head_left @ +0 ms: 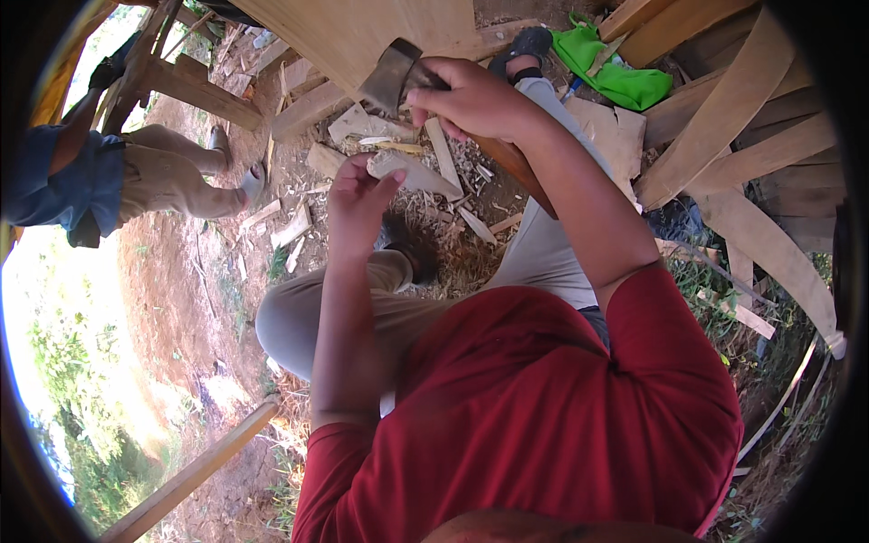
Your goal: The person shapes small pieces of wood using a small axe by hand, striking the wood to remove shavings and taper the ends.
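My right hand (480, 98) is wrapped round a hatchet near its head, and the fingers are closed. The dark metal hatchet head (393, 76) points up and to the left. Its brown wooden handle (518, 170) runs back beneath my right forearm. Lower and to the left, my left hand (356, 197) is closed, with thumb and fingers at the end of a pale, rough-cut piece of wood (418, 176). That piece slants down to the right over the chip-strewn ground. The hatchet blade is above the wood, apart from it.
A wide plank (362, 32) lies ahead. Offcuts (294, 224) and shavings litter the ground between my legs. Curved boards (715, 118) are stacked at right, near a bright green bag (606, 68). Another person (118, 176) stands at left beside a wooden beam (204, 93).
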Demonstrator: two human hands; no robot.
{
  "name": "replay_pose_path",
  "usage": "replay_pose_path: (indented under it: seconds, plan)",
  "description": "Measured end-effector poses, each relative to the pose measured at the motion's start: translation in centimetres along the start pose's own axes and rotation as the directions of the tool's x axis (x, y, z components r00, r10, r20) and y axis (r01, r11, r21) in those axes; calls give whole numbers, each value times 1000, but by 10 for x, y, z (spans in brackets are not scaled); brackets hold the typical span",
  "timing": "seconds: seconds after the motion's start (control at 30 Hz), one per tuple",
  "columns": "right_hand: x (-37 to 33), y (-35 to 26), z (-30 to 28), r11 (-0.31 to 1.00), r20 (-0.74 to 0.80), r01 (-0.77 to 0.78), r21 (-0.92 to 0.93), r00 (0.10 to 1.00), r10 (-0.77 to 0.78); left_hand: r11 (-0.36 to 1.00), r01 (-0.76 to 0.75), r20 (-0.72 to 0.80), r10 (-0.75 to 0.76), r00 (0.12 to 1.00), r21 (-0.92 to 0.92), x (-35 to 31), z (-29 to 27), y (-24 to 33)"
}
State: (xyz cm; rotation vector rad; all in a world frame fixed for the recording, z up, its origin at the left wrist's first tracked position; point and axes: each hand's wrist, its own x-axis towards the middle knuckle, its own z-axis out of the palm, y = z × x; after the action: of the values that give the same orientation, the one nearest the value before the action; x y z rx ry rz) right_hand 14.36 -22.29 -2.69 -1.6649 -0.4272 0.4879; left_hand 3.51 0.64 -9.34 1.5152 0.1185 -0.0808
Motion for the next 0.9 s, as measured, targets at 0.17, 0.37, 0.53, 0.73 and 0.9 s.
replay_pose_path:
  seconds: [0.17,0.37,0.53,0.73,0.9]
  plan:
    - [10,72,-13,988,-228,-149,39,961,154,876,-29,-161,122,979,482,59,9,-58]
    - [26,173,-13,916,-257,-398,-55,892,372,695,-20,-76,106,991,719,114,27,-159]
    - [39,267,5,858,-277,-454,-242,879,387,558,2,-5,3,1000,830,128,32,-223]
    - [61,246,7,854,-242,-392,-341,915,323,606,66,-86,4,996,793,131,29,-247]
    - [64,262,14,849,-227,-407,-337,910,346,601,54,-93,34,995,797,137,33,-241]
